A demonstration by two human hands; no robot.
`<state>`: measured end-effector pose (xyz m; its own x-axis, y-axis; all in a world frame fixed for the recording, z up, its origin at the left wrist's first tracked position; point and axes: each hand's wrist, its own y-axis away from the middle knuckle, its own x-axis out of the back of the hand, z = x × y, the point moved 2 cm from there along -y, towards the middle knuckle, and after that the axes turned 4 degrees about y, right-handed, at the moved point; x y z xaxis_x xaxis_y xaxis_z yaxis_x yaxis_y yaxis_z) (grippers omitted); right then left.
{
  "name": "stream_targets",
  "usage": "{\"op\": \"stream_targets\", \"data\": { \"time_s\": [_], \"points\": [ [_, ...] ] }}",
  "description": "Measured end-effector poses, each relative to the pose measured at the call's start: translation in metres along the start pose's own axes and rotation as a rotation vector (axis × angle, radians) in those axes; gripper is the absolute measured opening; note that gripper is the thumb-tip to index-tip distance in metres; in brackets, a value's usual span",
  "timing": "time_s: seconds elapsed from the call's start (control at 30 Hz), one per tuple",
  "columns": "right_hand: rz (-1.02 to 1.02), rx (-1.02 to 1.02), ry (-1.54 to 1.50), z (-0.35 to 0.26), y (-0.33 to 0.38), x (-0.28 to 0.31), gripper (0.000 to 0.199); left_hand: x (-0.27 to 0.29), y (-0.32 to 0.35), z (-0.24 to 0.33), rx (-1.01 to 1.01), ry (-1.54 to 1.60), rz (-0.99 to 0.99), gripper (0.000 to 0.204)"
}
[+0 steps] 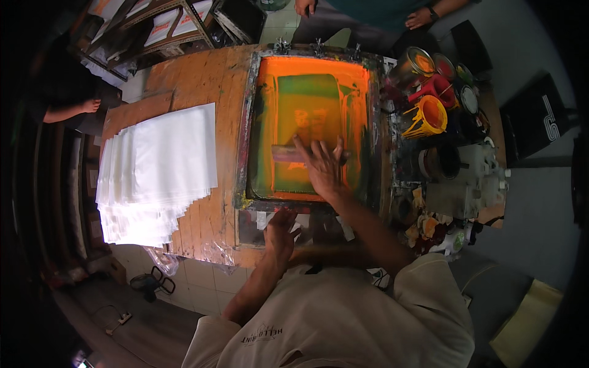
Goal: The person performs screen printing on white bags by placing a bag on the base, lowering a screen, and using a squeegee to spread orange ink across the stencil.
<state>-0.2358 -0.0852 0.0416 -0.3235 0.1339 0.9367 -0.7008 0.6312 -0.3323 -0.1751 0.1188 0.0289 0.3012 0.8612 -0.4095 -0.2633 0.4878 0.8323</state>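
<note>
We cannot make out the middle of the flat purplish-brown squeegee bar (285,154), because the person's bare right hand (325,164) covers it; only its left stretch and a bit of its right end show. It lies crosswise on the orange- and green-smeared mesh (310,104), inside a dark, ink-stained rectangular frame (248,116). Two other people are cut off: by the far side we see a green top (380,12) and grey trousers, and at the left a dark sleeve with a forearm and hand (90,106). The contents of several paint cans (420,61) at the right are lost in shadow.

The right hand holds the bar from above, fingers splayed wide over it; we cannot see its underside. The left hand (280,239) is half curled at the frame's near edge, its fingertips dark and blurred, so we cannot tell whether it grips the edge or merely touches it. Left of the frame, a fanned stack of white sheets (172,150) covers part of the worn wooden table (224,76).
</note>
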Motion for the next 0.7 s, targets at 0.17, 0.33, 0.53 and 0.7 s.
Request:
{"op": "stream_targets", "data": {
  "time_s": [0.17,0.33,0.53,0.7],
  "points": [
    [0.089,-0.001,0.045,0.054,-0.092,-0.035,0.074,-0.007,0.007,0.005,0.025,-0.011,0.018,0.019],
    [-0.01,-0.039,0.113,0.093,-0.167,-0.048,0.075,-0.007,0.01,0.005,0.032,0.073,0.014,0.025],
    [-0.139,-0.11,0.0,0.116,-0.196,-0.039,0.075,-0.001,0.007,0.002,0.028,0.059,0.03,0.015],
    [0.114,-0.023,0.158,0.112,-0.201,-0.053,0.073,0.003,0.007,0.001,-0.029,0.009,-0.032,0.022]
  ]
}}
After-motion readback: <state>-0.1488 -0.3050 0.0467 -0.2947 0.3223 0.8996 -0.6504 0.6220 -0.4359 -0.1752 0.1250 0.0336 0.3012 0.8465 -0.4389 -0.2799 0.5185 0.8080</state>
